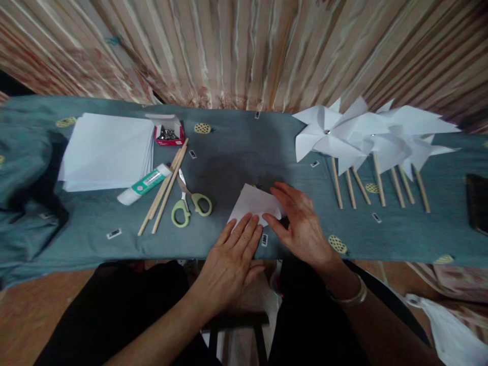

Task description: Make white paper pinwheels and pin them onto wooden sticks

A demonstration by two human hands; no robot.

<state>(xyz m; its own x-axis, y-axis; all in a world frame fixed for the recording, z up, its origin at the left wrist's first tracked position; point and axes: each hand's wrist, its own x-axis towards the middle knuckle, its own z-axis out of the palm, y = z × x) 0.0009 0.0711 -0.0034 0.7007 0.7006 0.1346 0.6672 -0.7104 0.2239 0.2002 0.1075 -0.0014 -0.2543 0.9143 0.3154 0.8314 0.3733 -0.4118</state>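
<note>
A folded piece of white paper lies on the cloth-covered table in front of me. My left hand rests flat across its near left part, fingers stretched out and pressing down. At the paper's right end is my right hand, its thumb on the near side and its fingers bent round the far corner. The right corner of the paper is partly hidden by that hand. Left of the paper are scissors with green handles, slightly opened, beside several thin wooden sticks and a green-and-white glue stick.
A stack of white paper lies at the left. Next to it stands an open red box of small metal pins. Several white paper pinwheels on wooden sticks overlap at the right. A dark object sits at the right edge.
</note>
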